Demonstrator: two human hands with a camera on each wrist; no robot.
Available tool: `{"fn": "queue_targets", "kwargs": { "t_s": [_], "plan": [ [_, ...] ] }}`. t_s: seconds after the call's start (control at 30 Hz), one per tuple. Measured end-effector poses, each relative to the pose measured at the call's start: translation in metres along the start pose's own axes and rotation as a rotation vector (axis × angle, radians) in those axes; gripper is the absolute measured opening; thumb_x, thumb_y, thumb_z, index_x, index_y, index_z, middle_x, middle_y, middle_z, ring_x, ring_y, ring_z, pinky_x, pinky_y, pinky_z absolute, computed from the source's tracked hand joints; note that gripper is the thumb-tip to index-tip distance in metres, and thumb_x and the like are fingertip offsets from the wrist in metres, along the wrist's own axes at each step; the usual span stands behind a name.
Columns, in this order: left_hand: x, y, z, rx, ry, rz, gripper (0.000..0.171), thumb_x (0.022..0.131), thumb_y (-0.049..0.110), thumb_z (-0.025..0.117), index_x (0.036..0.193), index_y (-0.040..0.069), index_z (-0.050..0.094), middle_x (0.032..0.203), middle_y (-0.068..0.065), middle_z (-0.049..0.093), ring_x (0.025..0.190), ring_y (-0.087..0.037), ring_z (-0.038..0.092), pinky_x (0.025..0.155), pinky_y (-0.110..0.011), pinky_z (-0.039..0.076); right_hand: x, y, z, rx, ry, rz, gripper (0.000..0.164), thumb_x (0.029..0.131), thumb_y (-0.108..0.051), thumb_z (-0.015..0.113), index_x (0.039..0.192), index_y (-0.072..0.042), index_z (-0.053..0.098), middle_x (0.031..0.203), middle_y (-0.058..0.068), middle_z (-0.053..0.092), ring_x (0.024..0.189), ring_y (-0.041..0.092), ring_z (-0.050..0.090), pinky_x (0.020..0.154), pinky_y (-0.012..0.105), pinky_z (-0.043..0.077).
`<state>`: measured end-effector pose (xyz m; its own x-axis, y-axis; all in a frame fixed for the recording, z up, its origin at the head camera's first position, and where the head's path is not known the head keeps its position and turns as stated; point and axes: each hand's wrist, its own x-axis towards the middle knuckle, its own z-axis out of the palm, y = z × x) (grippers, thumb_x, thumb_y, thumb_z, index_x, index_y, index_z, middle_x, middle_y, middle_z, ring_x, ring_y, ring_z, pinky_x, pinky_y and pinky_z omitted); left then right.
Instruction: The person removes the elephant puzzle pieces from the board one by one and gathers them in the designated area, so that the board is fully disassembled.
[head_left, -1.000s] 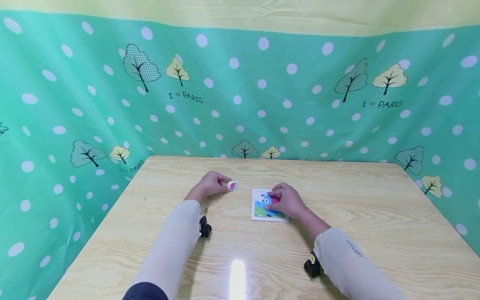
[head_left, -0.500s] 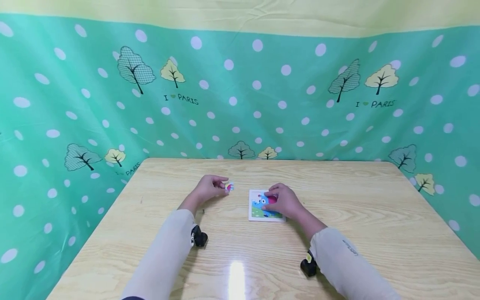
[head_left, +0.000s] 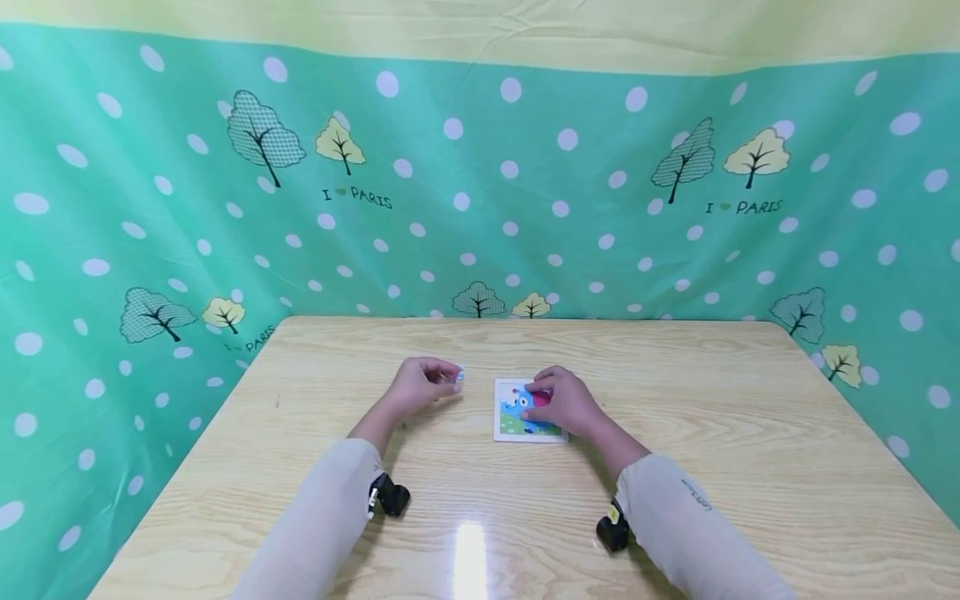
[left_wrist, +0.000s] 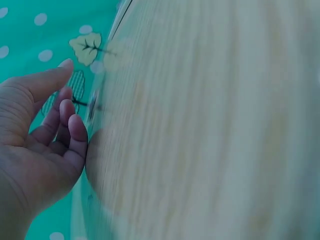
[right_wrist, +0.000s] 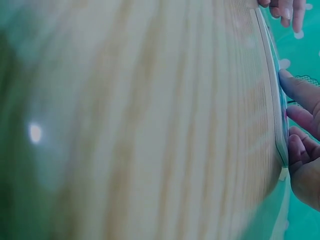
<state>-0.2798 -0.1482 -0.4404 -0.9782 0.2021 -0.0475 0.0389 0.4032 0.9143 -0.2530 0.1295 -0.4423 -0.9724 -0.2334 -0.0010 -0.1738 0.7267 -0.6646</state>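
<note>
My left hand (head_left: 422, 387) is over the left middle of the table, pinching a small puzzle piece (head_left: 460, 376) between thumb and fingers. Only a sliver of pink and blue shows past the fingertips in the head view; the left wrist view shows the hand (left_wrist: 42, 130) but no piece. To its right lies a square picture puzzle (head_left: 513, 423) with a white border and a blue elephant on green. My right hand (head_left: 568, 406) rests on the puzzle's right side, thumb and fingertips spread on its surface and covering part of the picture. In the right wrist view, fingertips touch the puzzle's (right_wrist: 272, 75) face.
The wooden table (head_left: 675, 400) runs back to a green dotted curtain (head_left: 420, 183) with printed trees. A bright light reflection (head_left: 470, 558) falls on the table near the front. A black wrist camera (head_left: 392, 495) sits on the left sleeve, another camera (head_left: 612, 532) on the right.
The left hand has drawn back slightly toward the person, and its piece has turned so less of it shows. The right hand stays on the puzzle. The head view has shifted a little.
</note>
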Motion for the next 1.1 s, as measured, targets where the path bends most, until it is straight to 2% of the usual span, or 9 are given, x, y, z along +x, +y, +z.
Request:
{"fn": "queue_targets", "kwargs": {
  "t_s": [0.13, 0.27, 0.37, 0.63, 0.9, 1.1],
  "plan": [
    [-0.002, 0.002, 0.007, -0.014, -0.036, 0.024, 0.03, 0.078, 0.007, 0.081, 0.107, 0.005, 0.073, 0.092, -0.005, 0.067, 0.081, -0.019, 0.058, 0.062, -0.025, 0.051, 0.0, 0.0, -0.001, -0.016, -0.003, -0.02, 0.05, 0.075, -0.025, 0.086, 0.119, -0.009, 0.07, 0.128, 0.008, 0.055, 0.124, 0.032, 0.048, 0.107, 0.046, 0.037],
    [-0.005, 0.006, 0.015, 0.001, -0.056, 0.019, 0.029, 0.078, 0.007, 0.081, 0.106, 0.005, 0.073, 0.089, -0.006, 0.065, 0.079, -0.019, 0.058, 0.062, -0.027, 0.052, 0.0, 0.001, -0.001, -0.019, -0.012, -0.034, 0.049, 0.076, -0.025, 0.086, 0.12, -0.009, 0.07, 0.129, 0.008, 0.055, 0.125, 0.032, 0.048, 0.107, 0.046, 0.038],
    [-0.007, 0.01, 0.021, 0.038, -0.076, 0.012, 0.028, 0.078, 0.009, 0.081, 0.105, 0.006, 0.073, 0.087, -0.006, 0.065, 0.08, -0.019, 0.058, 0.063, -0.028, 0.053, 0.0, 0.001, 0.0, -0.018, -0.017, -0.028, 0.049, 0.076, -0.025, 0.086, 0.12, -0.009, 0.07, 0.13, 0.008, 0.055, 0.126, 0.032, 0.047, 0.107, 0.045, 0.038],
    [-0.007, 0.016, 0.035, 0.128, -0.122, 0.07, 0.027, 0.078, 0.011, 0.082, 0.104, 0.009, 0.075, 0.087, -0.001, 0.066, 0.08, -0.017, 0.058, 0.065, -0.027, 0.05, 0.0, 0.004, -0.003, -0.021, -0.033, -0.012, 0.051, 0.076, -0.027, 0.086, 0.122, -0.011, 0.069, 0.13, 0.005, 0.054, 0.125, 0.03, 0.047, 0.106, 0.045, 0.038],
    [-0.01, 0.026, 0.045, 0.205, -0.167, 0.088, 0.031, 0.078, 0.014, 0.083, 0.107, 0.01, 0.074, 0.095, 0.001, 0.069, 0.086, -0.015, 0.058, 0.077, -0.029, 0.05, -0.003, 0.004, -0.007, 0.005, -0.078, -0.036, 0.053, 0.078, -0.027, 0.084, 0.125, -0.01, 0.067, 0.133, 0.007, 0.051, 0.127, 0.031, 0.045, 0.107, 0.048, 0.036],
    [-0.005, 0.025, 0.052, 0.288, -0.189, 0.133, 0.036, 0.076, 0.02, 0.086, 0.109, 0.013, 0.075, 0.096, 0.003, 0.069, 0.084, -0.015, 0.054, 0.077, -0.03, 0.047, -0.004, 0.004, -0.008, 0.026, -0.091, -0.026, 0.053, 0.079, -0.026, 0.083, 0.127, -0.01, 0.066, 0.135, 0.007, 0.05, 0.128, 0.031, 0.043, 0.109, 0.046, 0.035]
  ]
}}
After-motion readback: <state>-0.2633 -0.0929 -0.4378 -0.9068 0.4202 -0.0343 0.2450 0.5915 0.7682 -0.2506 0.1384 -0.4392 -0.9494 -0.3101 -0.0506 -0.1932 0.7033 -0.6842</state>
